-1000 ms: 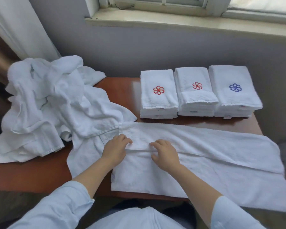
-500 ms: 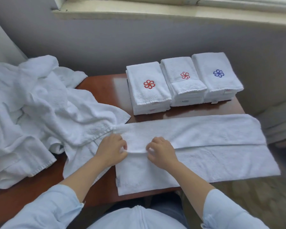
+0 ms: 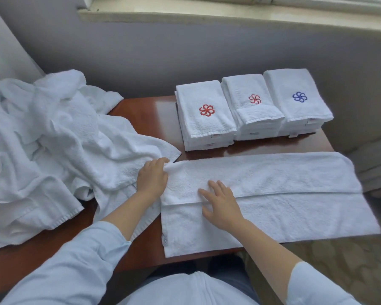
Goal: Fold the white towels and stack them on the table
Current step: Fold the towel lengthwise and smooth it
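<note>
A long white towel (image 3: 273, 194) lies across the front of the brown table (image 3: 141, 111), its far edge folded toward me, its right end hanging past the table's edge. My left hand (image 3: 152, 179) grips the towel's far left corner. My right hand (image 3: 220, 203) rests flat with spread fingers on the folded flap's edge. At the back stand three stacks of folded towels: one with a red flower (image 3: 205, 115), another with a red flower (image 3: 251, 104), and one with a blue flower (image 3: 297, 95).
A big heap of unfolded white towels (image 3: 42, 139) covers the table's left side and reaches my left hand. A grey wall and a window sill (image 3: 207, 14) lie behind the table. Patterned floor (image 3: 339, 260) shows at the right.
My left hand has moved from the flap's edge up to the towel's far left corner. My right hand has let go of the edge and now lies flat with spread fingers.
</note>
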Tool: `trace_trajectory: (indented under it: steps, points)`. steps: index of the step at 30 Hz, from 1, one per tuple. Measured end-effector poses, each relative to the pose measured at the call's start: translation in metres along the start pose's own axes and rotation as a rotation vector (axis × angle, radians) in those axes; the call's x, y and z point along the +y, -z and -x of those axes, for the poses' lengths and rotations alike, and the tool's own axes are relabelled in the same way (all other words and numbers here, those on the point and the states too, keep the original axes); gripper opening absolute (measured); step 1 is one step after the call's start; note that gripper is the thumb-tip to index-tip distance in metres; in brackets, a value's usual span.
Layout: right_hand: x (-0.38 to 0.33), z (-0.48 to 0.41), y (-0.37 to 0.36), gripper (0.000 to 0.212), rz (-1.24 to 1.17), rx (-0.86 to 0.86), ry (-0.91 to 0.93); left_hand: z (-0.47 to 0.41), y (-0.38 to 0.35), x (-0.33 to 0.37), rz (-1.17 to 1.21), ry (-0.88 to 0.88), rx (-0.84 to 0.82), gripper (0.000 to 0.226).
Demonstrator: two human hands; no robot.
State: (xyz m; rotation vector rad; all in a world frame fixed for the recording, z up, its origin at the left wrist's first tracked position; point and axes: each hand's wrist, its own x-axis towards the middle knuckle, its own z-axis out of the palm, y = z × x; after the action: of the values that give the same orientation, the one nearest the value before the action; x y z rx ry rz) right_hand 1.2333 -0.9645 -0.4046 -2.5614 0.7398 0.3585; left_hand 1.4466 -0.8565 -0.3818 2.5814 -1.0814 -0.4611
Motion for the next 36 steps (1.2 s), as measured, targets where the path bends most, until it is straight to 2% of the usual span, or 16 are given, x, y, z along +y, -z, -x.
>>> trace_trajectory:
  steps: [2, 5, 11, 14, 17, 22, 28, 31, 33, 36]
  points:
    - [-0.004, -0.002, -0.001, 0.061, 0.012, -0.053, 0.006, 0.004, 0.001, 0.001, 0.121, -0.018, 0.025, 0.033]
    - [-0.01, -0.006, -0.002, 0.063, 0.036, -0.083, 0.043, 0.004, 0.006, -0.002, 0.123, 0.003, 0.086, 0.027]
    - [-0.026, -0.007, -0.011, 0.064, -0.023, -0.103, 0.151, 0.012, 0.016, -0.026, 0.028, 0.116, 0.09, 0.047]
    - [-0.02, -0.002, -0.014, 0.066, -0.038, -0.066, 0.167, 0.028, 0.014, -0.028, -0.072, 0.005, 0.123, 0.053]
    - [-0.011, 0.006, -0.016, 0.065, -0.025, -0.003, 0.177, 0.049, 0.003, -0.023, -0.101, -0.126, 0.14, 0.044]
    - [-0.002, 0.026, -0.024, 0.058, -0.063, 0.123, 0.176, 0.082, -0.023, -0.016, -0.114, -0.193, 0.158, 0.037]
    - [0.005, 0.054, -0.035, 0.052, -0.106, 0.118, 0.229, 0.122, -0.039, -0.021, -0.07, -0.291, -0.007, 0.035]
    - [0.012, 0.064, -0.041, 0.065, -0.023, 0.024, 0.281, 0.144, -0.048, -0.023, -0.094, -0.27, -0.161, 0.062]
    - [0.018, 0.072, -0.045, 0.077, 0.092, -0.003, 0.254, 0.158, -0.053, -0.023, -0.151, -0.242, -0.233, 0.077]
    - [0.025, 0.085, -0.045, 0.079, 0.188, 0.001, 0.184, 0.172, -0.056, -0.021, -0.257, -0.221, -0.21, 0.066]
